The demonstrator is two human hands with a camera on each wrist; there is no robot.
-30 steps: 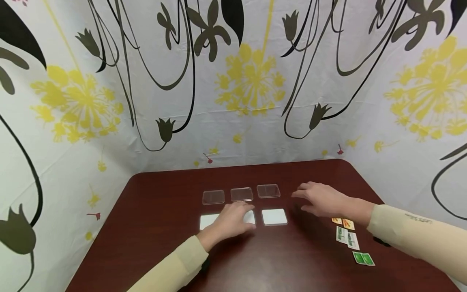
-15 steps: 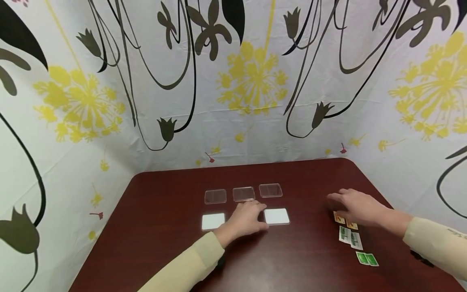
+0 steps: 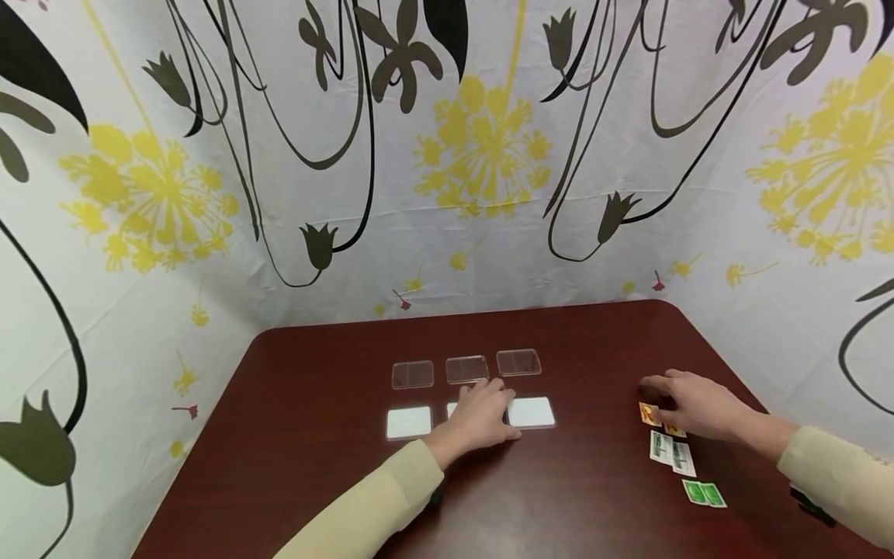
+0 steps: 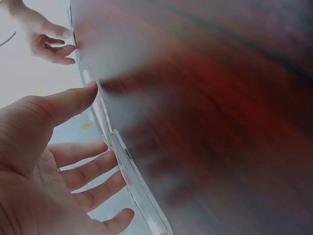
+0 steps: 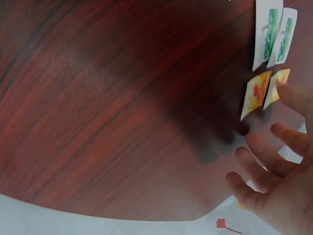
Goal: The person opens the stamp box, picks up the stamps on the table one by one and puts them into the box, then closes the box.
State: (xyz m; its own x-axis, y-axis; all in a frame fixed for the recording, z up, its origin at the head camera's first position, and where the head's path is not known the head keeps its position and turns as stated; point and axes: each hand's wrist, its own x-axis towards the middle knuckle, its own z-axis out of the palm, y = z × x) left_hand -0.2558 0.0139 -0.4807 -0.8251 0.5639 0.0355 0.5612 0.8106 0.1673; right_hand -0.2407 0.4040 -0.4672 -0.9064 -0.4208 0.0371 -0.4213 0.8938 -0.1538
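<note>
Orange cards (image 3: 649, 414) lie thumb-side of the right hand (image 3: 694, 404), fingers parted; the left hand (image 3: 478, 415), likewise parted, is farther off.

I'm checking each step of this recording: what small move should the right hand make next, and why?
The right hand should probably pinch the small orange-and-yellow rectangular paper piece nearest its thumb: the hand is right beside it, fingers apart and holding nothing.

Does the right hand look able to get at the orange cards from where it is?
Probably yes: the right hand is right at the orange cards, and nothing else seems to lie between.
</note>
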